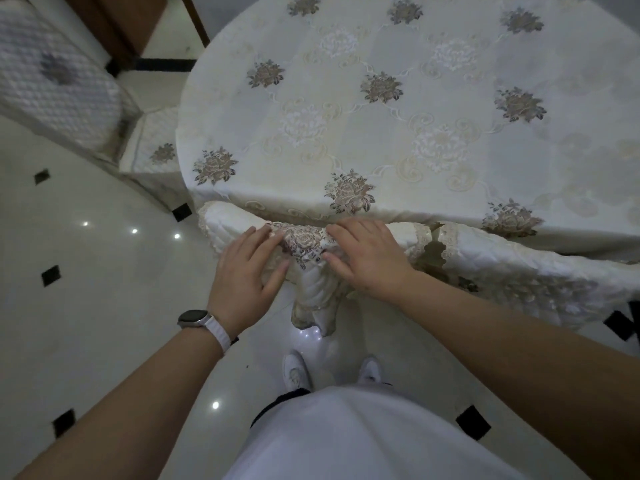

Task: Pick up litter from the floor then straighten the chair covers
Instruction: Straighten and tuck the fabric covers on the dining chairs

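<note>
We look down at our two hands resting on a cream chair cover [304, 244] with an embroidered rose. Our left hand [247, 271], a white-strapped watch [201, 323] on its wrist, lies flat with fingers spread on the cover's left side. Our right hand [367, 258] lies flat and spread on its right side, the rose between them. Just beyond our fingertips is the worktop [398, 109], draped in a floral cloth. Right of our right hand sits another covered chair [519, 268]. Below our hands is glossy tiled floor [97, 289].
</note>
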